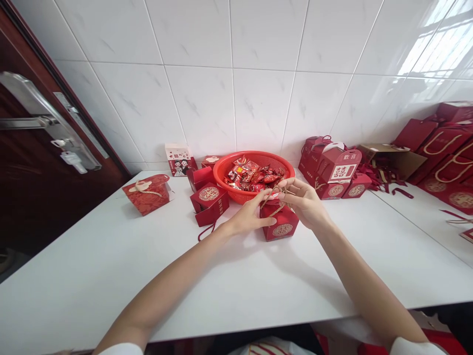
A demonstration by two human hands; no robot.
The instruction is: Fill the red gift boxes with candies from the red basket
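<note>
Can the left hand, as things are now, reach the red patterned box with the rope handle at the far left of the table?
Probably yes: the left hand would first release the small red box.

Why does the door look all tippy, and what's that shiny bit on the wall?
Head view: the door leans at the left edge, probably from a wide, bendy lens; bright window-like glare sits on the wall tiles at upper right; soft shadows fall on the white table below the hands.
</note>
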